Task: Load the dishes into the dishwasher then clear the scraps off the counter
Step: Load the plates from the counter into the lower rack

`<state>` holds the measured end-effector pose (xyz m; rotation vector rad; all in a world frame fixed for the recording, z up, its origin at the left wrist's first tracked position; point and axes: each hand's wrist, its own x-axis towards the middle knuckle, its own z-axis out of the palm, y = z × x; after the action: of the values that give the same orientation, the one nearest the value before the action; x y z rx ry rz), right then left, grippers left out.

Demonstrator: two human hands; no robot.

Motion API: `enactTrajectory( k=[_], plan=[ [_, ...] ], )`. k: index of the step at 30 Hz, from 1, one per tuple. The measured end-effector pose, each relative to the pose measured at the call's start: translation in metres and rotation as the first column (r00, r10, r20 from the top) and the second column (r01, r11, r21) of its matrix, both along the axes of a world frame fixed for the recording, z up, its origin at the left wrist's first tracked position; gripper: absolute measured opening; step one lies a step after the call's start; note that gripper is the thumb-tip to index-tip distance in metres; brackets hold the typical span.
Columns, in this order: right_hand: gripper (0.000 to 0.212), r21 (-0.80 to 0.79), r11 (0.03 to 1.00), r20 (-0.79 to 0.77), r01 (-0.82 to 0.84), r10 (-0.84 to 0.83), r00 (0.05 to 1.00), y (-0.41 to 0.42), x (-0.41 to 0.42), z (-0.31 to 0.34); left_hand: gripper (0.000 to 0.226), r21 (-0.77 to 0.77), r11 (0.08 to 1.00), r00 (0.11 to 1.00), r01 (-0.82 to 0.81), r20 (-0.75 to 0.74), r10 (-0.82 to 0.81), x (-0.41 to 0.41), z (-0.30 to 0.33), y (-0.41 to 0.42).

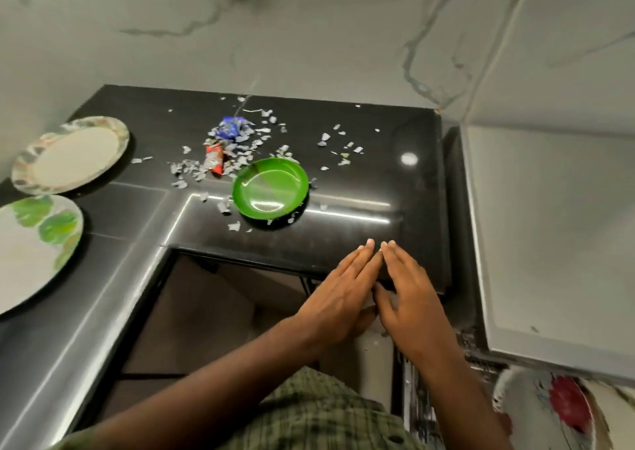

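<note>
Resting both flat, empty hands, left hand (338, 298) and right hand (410, 303), fingers straight, on the table (378, 181) edge, I judge the green bowl (270, 188) up-left, nearer my left.

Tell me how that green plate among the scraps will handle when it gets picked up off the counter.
The green plate looks like glossy plastic, so probably light, rigid and a little slippery. It is shallow and sits flat on the counter, so unlikely to roll or tip. Paper scraps touch its rim; a few may get dragged along.
</note>
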<state>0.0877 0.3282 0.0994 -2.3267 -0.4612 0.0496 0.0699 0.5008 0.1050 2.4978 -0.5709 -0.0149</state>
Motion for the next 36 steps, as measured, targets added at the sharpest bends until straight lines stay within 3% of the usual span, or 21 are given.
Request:
enactTrajectory(
  k=[8, 14, 23, 29, 36],
  plan=[
    [0.068, -0.065, 0.986, -0.043, -0.156, 0.153, 0.987, 0.102, 0.029, -0.005, 0.086, 0.033, 0.986, 0.986, -0.161, -0.034, 0.162, 0.006, -0.02, 0.101],
    [0.07, -0.112, 0.937, -0.058, -0.332, 0.327, 0.943, 0.154, 0.056, 0.002, 0.085, -0.042, 0.932, 0.931, -0.361, -0.079, 0.357, 0.002, -0.017, 0.14],
    [0.062, -0.111, 0.773, -0.069, -0.624, 0.621, 0.781, 0.239, 0.104, 0.008, 0.095, 0.015, 0.75, 0.741, -0.662, -0.143, 0.657, -0.004, -0.002, 0.192],
    [0.062, -0.149, 0.63, -0.102, -0.762, 0.757, 0.646, 0.285, 0.116, 0.001, 0.088, 0.04, 0.59, 0.576, -0.807, -0.168, 0.8, -0.017, -0.005, 0.213],
    [0.067, -0.345, 0.491, -0.172, -0.8, 0.805, 0.568, 0.353, 0.125, -0.001, 0.072, 0.176, 0.461, 0.435, -0.87, -0.164, 0.885, -0.016, -0.024, 0.265]
  ],
)
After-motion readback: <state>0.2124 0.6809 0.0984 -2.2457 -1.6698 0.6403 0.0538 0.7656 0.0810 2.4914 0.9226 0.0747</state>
